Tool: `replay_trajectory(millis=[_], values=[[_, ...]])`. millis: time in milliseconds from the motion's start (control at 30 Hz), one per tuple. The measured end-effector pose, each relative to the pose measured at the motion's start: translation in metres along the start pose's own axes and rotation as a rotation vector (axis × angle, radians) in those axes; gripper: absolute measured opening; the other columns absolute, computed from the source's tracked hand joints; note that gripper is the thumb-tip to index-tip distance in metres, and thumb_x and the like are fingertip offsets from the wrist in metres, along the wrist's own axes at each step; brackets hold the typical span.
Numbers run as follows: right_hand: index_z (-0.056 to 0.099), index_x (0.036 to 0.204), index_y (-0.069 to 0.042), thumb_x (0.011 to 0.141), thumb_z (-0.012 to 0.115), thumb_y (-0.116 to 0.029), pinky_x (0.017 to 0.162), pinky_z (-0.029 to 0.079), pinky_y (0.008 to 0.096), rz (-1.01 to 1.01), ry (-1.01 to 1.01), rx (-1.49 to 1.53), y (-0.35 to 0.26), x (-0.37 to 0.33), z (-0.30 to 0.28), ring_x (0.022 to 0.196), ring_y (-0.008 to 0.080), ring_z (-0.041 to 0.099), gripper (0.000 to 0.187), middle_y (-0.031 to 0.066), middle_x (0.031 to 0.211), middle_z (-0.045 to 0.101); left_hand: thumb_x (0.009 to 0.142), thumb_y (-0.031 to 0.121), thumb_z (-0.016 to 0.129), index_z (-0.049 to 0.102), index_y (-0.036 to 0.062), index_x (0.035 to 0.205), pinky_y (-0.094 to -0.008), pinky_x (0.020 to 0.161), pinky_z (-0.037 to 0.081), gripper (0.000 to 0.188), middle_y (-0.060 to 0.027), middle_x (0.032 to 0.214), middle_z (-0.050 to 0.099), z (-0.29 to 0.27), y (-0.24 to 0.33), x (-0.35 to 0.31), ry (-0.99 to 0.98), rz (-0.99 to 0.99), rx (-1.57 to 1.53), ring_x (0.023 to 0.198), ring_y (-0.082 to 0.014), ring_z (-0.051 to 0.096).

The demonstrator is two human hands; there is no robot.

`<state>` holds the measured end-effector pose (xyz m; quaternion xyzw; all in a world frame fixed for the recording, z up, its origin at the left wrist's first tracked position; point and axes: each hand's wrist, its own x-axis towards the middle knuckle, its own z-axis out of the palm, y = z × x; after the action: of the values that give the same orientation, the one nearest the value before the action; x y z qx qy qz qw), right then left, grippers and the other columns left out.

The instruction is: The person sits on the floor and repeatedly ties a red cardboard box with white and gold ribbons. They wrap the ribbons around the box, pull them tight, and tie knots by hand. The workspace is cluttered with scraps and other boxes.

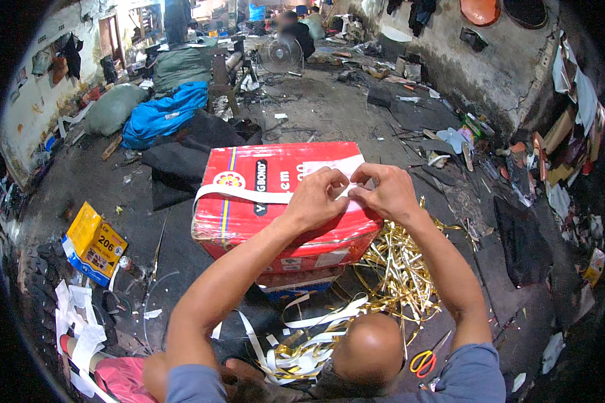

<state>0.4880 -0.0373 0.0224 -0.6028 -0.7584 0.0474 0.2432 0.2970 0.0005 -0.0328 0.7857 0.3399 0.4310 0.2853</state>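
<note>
A red cardboard box (pixel 232 221) wrapped in shiny film stands in front of me, on top of another box (pixel 302 285). Across its top lies a flat white strip (pixel 249 195), whose left end hangs over the edge. My left hand (pixel 316 198) and my right hand (pixel 390 191) meet over the right part of the lid. Both have thumb and fingers pinched together on the white strip, fingertips nearly touching. Under them is a pale sheet (pixel 356 163). Whether the pinched piece is folded or joined is hidden by my fingers.
Gold strips (pixel 407 269) lie heaped right of the box, and white strips (pixel 309 356) by my knee. Orange-handled scissors (pixel 423 363) rest on the floor. A yellow carton (pixel 94 245), blue tarp (pixel 165 114) and sacks are at left; a fan (pixel 280 55) and people are far back.
</note>
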Motion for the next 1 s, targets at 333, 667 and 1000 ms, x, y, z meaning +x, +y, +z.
replay_trajectory(millis=[333, 667, 1000], values=[[0.082, 0.1, -0.013, 0.085, 0.08, -0.027, 0.081, 0.055, 0.0407, -0.198, 0.077, 0.111, 0.024, -0.016, 0.002, 0.089, 0.0294, 0.07, 0.02, 0.0088, 0.098, 0.067, 0.089, 0.016, 0.072, 0.076, 0.0024, 0.097, -0.0436, 0.079, 0.054, 0.016, -0.0161, 0.095, 0.069, 0.003, 0.003, -0.007, 0.007, 0.126, 0.096, 0.087, -0.0336, 0.068], [0.084, 0.1, -0.012, 0.081, 0.084, -0.027, 0.082, 0.053, 0.0372, -0.242, 0.014, 0.236, 0.047, -0.006, 0.003, 0.09, 0.0232, 0.065, 0.024, 0.0075, 0.097, 0.061, 0.08, 0.014, 0.081, 0.078, 0.0022, 0.093, -0.0361, 0.071, 0.052, 0.018, -0.01, 0.088, 0.068, 0.007, -0.011, 0.001, 0.003, -0.056, -0.098, 0.08, -0.0194, 0.064], [0.082, 0.093, -0.006, 0.082, 0.083, -0.021, 0.071, 0.049, 0.0331, -0.074, 0.103, 0.34, 0.038, -0.01, 0.021, 0.08, 0.0187, 0.061, 0.018, 0.0069, 0.091, 0.058, 0.083, 0.023, 0.075, 0.077, 0.0004, 0.089, -0.0409, 0.077, 0.054, 0.023, -0.0179, 0.093, 0.071, 0.001, -0.007, 0.001, -0.016, -0.055, 0.0, 0.088, -0.03, 0.07]])
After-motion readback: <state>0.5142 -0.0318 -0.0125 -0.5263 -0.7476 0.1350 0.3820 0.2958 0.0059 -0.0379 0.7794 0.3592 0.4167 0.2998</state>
